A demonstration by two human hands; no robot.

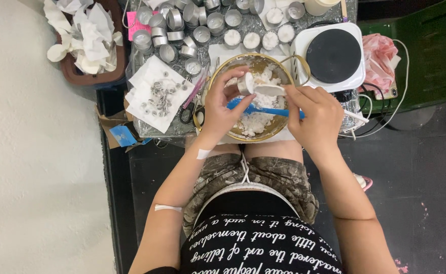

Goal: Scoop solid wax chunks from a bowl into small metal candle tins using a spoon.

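In the head view, the left hand point(222, 109), just left of the frame's centre, is closed around a small metal cup point(243, 84), tilted on its side over the gold bowl point(282, 71) so that anything spilling drops back in. The right hand point(318, 114), right of centre, pinches the handle of a white spoon point(269, 91), its tip touching the cup's mouth, apparently to pack it with filling. The bowl holds white wax flakes point(256, 122), and a blue spatula point(256, 109) lies across them, its handle passing under the right hand.

Above the bowl, at the top of the frame, empty metal cups point(174, 25) crowd the tabletop point(248, 23), with filled cups point(252, 40) lined up beside a white hot plate point(333, 55) at upper right, handy for melting. At upper left, a brown tray point(70, 76) holds crumpled paper, and a tissue carries small wick tabs point(161, 96), within the left hand's reach.
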